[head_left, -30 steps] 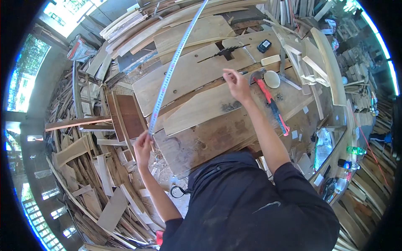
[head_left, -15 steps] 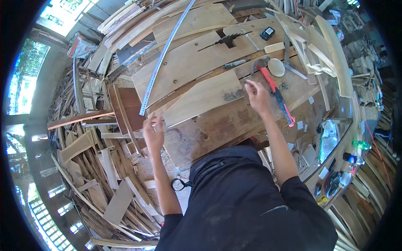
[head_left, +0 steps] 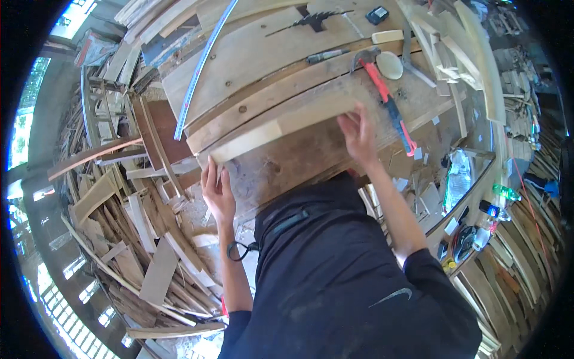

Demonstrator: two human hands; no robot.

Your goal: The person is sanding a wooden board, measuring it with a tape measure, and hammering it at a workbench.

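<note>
A pale wooden board (head_left: 281, 127) is raised on its edge above the workbench (head_left: 281, 164), its narrow side facing me. At its left end, my left hand (head_left: 219, 192) grips it with thumb and fingers. My right hand (head_left: 360, 139) has its fingers closed around the right end. Just beyond that hand lies a claw hammer (head_left: 384, 96) with a red and black handle. A dark marker-like tool (head_left: 327, 56) rests across the bench behind the board. A long white ruler strip (head_left: 202, 78) slants over the planks at the left.
At the back right are a pale oval piece (head_left: 390, 64), a small wood block (head_left: 387, 36), a metal square (head_left: 418, 70) and a dark boxy device (head_left: 377, 15). Scrap wood (head_left: 160, 272) is heaped at the left. More offcuts (head_left: 448, 60) lie right; bottles (head_left: 506, 192) stand on a side surface.
Both hands have taken hold of the board, which lay flat on the bench, and tipped it up on edge. The whole view has shifted slightly.
</note>
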